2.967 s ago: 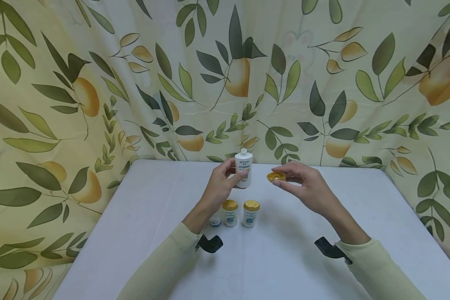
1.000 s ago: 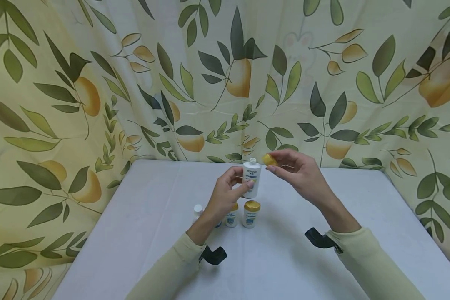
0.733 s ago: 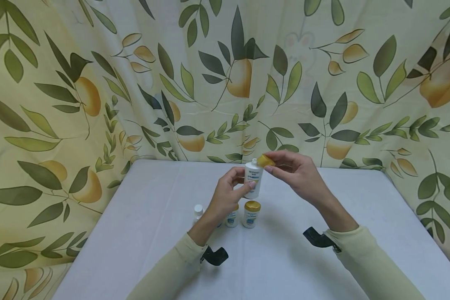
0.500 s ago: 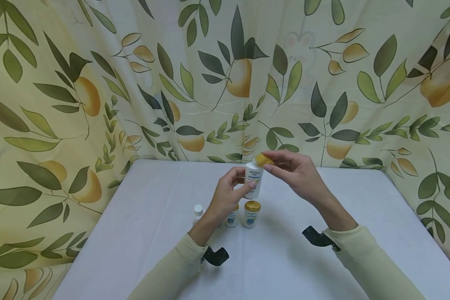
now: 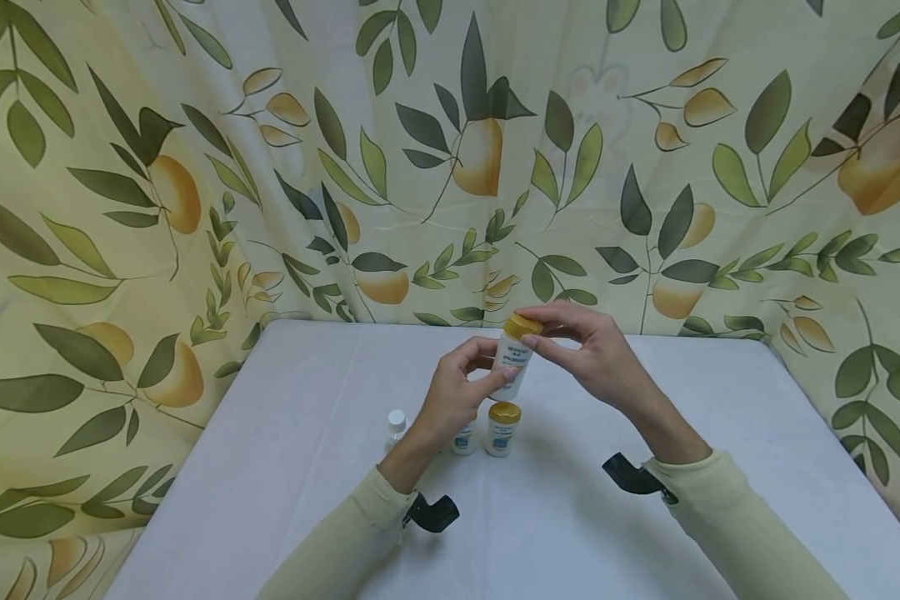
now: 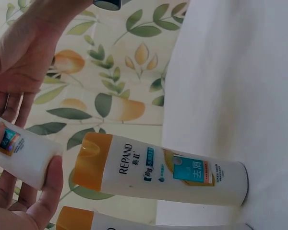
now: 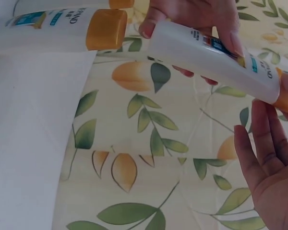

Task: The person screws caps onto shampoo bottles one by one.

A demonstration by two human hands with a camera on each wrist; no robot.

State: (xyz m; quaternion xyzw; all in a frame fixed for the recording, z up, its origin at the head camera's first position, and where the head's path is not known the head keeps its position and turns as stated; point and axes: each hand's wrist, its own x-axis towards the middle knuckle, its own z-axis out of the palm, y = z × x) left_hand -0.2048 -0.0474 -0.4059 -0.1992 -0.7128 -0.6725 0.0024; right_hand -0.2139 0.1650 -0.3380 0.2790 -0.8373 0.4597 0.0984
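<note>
In the head view, my left hand (image 5: 453,383) grips a white shampoo bottle (image 5: 514,353) raised above the table, tilted a little to the right. My right hand (image 5: 600,350) pinches the gold cap (image 5: 521,324), which sits over the bottle's neck. In the right wrist view the cap (image 7: 283,99) meets the shoulder of the shampoo bottle (image 7: 216,60), fingers and thumb about it. The left wrist view shows the lower part of the held bottle (image 6: 26,158) between the left thumb and fingers; its cap is out of that view.
A gold-capped shampoo bottle (image 5: 503,432) stands upright below the hands. Another bottle (image 5: 463,438) beside it is partly hidden by the left hand. A white-topped bottle (image 5: 397,422) stands farther left behind the wrist. A patterned curtain (image 5: 450,167) hangs behind the white table (image 5: 307,400).
The right hand has brought the gold cap left, turned it over from hollow side up, and set it onto the bottle's neck. The left hand has shifted the bottle right and tilted it.
</note>
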